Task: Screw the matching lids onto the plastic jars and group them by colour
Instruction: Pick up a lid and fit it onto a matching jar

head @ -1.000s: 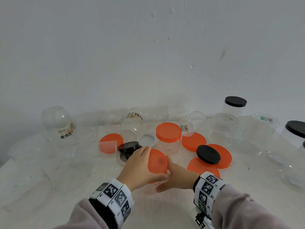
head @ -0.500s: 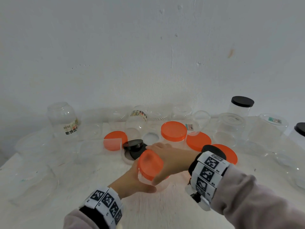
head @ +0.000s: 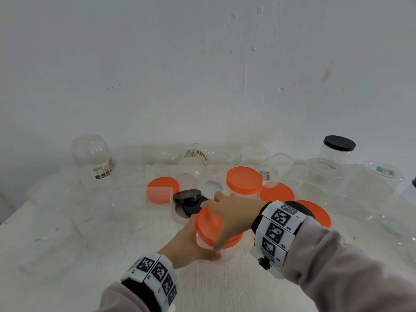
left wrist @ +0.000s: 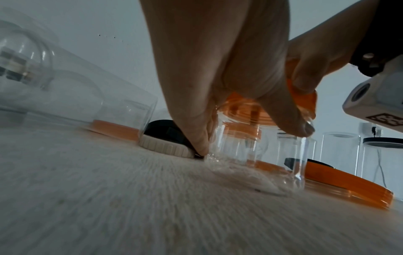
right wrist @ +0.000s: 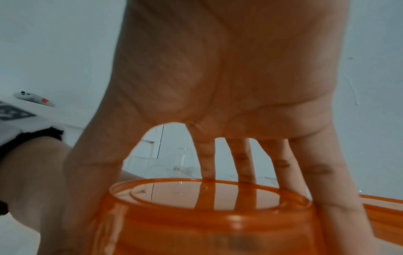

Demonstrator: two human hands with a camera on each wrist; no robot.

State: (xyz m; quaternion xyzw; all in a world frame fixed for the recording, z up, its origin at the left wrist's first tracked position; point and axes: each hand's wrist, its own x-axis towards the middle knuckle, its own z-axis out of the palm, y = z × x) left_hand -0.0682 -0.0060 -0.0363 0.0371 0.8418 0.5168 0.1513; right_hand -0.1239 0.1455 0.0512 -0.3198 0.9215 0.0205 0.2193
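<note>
A small clear jar (head: 227, 253) stands on the white table (head: 112, 255) near the front, tilted a little, with an orange lid (head: 208, 224) on its mouth. My left hand (head: 191, 242) grips the jar's wall from the left, thumb at the front. My right hand (head: 234, 212) comes over from the right, its fingers and thumb curled round the lid's rim. In the left wrist view my left hand (left wrist: 218, 69) clasps the jar (left wrist: 240, 151) below the lid (left wrist: 246, 113). In the right wrist view my right hand (right wrist: 218, 77) spans the lid (right wrist: 207, 215).
Behind the hands stand a capped orange jar (head: 244, 180), loose orange lids (head: 163, 188) (head: 276, 194) (head: 315, 212) and black lids (head: 188, 197) in a white lid (head: 180, 218). A black-lidded jar (head: 338, 147) stands back right. Several open clear jars line the wall and both sides.
My left hand left the lid's top and took the jar's side. My right hand moved from the jar's right side up over the lid and gripped it.
</note>
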